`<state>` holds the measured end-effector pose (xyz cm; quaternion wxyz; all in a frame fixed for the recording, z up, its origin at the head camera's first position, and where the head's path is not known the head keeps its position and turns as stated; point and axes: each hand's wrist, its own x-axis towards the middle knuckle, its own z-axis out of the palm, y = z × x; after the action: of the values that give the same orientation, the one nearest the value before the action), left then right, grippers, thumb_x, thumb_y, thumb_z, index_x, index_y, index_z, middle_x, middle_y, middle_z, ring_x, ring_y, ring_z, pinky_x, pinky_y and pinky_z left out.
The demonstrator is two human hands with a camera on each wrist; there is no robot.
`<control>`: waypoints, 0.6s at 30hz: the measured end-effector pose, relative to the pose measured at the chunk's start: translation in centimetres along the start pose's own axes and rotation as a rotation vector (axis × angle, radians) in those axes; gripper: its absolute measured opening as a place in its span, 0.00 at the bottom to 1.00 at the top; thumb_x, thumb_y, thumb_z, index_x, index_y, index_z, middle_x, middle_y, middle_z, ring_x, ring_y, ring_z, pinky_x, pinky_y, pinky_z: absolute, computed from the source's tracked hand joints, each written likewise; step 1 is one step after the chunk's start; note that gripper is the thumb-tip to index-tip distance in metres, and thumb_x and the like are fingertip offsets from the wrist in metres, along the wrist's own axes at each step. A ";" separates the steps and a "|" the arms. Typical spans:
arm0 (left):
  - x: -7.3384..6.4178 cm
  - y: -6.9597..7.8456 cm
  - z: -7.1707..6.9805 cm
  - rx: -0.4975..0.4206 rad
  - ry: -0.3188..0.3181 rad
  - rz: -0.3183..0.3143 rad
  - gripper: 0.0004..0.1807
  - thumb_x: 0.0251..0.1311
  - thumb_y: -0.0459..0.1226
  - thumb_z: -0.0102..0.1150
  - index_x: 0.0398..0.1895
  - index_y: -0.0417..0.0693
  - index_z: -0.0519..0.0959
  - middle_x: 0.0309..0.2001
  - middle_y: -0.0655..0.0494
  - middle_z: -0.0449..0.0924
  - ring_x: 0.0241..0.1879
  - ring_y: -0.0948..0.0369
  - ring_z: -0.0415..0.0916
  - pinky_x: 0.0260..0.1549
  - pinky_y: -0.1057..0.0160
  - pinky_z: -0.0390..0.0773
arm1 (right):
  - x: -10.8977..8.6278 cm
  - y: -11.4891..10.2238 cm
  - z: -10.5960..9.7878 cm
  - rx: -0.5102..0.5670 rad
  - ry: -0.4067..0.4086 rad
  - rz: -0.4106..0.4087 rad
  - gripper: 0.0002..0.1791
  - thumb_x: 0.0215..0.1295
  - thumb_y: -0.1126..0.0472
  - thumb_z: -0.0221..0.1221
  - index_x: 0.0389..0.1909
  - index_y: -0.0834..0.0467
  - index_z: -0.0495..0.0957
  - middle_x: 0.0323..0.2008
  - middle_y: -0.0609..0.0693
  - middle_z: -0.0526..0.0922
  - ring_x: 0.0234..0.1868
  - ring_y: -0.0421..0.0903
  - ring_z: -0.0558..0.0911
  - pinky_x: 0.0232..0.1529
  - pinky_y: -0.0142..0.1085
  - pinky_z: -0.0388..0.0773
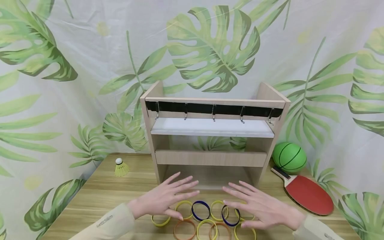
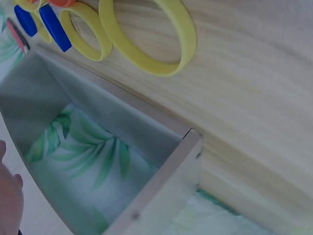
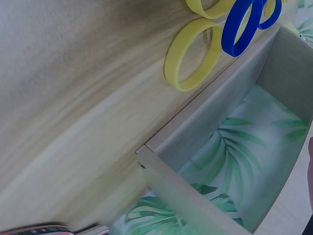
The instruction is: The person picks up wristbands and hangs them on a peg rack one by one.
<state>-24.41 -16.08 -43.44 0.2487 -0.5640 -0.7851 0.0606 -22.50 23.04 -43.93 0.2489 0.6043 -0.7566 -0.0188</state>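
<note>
Yellow, blue and orange wristbands point(image 1: 207, 220) are lying on the table point(image 1: 90, 213), near side of the wooden shelf point(image 1: 211, 158), left hand point(image 1: 168, 196) and right hand point(image 1: 259, 207) hovering spread-fingered, gripping nothing: probably pre-pick, next move calling for pinching one thin rim.

Both forearms point(image 1: 100, 226) reach in from below, one on each side, pale sleeves point(image 1: 120, 216) ending at the wrists point(image 1: 136, 208). The left grip point(image 1: 166, 199) angles inward, back facing upward, fingers point(image 1: 185, 187) straight and spread, thumb point(image 1: 174, 213) apart below them; the right grip point(image 1: 259, 205) mirrors it. A gap lies between the two sets of fingertips point(image 1: 195, 183), thumbs pointing inward
</note>
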 end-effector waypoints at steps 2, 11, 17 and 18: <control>-0.3 -0.1 -0.1 -0.025 0.064 -0.059 0.48 0.62 0.70 0.45 0.78 0.53 0.56 0.77 0.49 0.59 0.75 0.50 0.59 0.81 0.48 0.43 | -0.3 -0.1 0.1 0.002 0.004 0.036 0.36 0.74 0.36 0.44 0.75 0.51 0.61 0.76 0.59 0.59 0.74 0.60 0.64 0.82 0.46 0.43; -1.9 -1.3 -0.9 -0.137 0.429 -0.323 0.41 0.68 0.61 0.49 0.69 0.35 0.67 0.66 0.42 0.72 0.63 0.46 0.71 0.79 0.65 0.50 | -2.1 -0.7 0.8 -0.013 -0.013 0.324 0.35 0.68 0.40 0.57 0.72 0.51 0.66 0.71 0.52 0.69 0.68 0.53 0.72 0.81 0.36 0.48; -2.8 -2.2 -1.9 -0.120 0.680 -0.469 0.36 0.70 0.57 0.49 0.62 0.31 0.73 0.58 0.38 0.79 0.56 0.46 0.74 0.75 0.71 0.58 | -2.8 -1.3 1.7 0.031 -0.043 0.538 0.31 0.63 0.45 0.64 0.66 0.50 0.73 0.61 0.45 0.78 0.60 0.44 0.78 0.57 0.46 0.81; -3.0 -2.4 -2.1 -0.129 0.718 -0.491 0.36 0.71 0.56 0.50 0.61 0.31 0.74 0.57 0.37 0.79 0.56 0.46 0.74 0.74 0.72 0.58 | -2.9 -1.4 1.9 0.043 -0.046 0.566 0.30 0.63 0.46 0.65 0.65 0.50 0.73 0.59 0.44 0.79 0.58 0.43 0.78 0.55 0.47 0.82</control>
<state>-24.76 -20.07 -41.68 0.4771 -0.3602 -0.7618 -0.2496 -21.51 24.83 -47.06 0.2139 0.3738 -0.9009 0.0537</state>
